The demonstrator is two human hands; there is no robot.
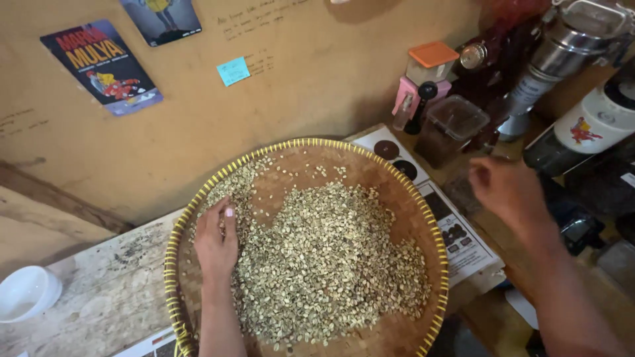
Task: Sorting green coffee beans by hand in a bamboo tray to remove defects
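I see left hand flat on pale green beans, fingers together, palm down at heap's left edge, likely to rake or sort. Beans heaped mid-right in round woven tray with yellow rim, tray on worn wooden table; shallow wall keeps beans in. Right hand raised off tray to right, over printed sheet; blurred, fingers curled, cannot tell if pinching anything. Tray's near rim cut off. White bowl far left, partly cropped
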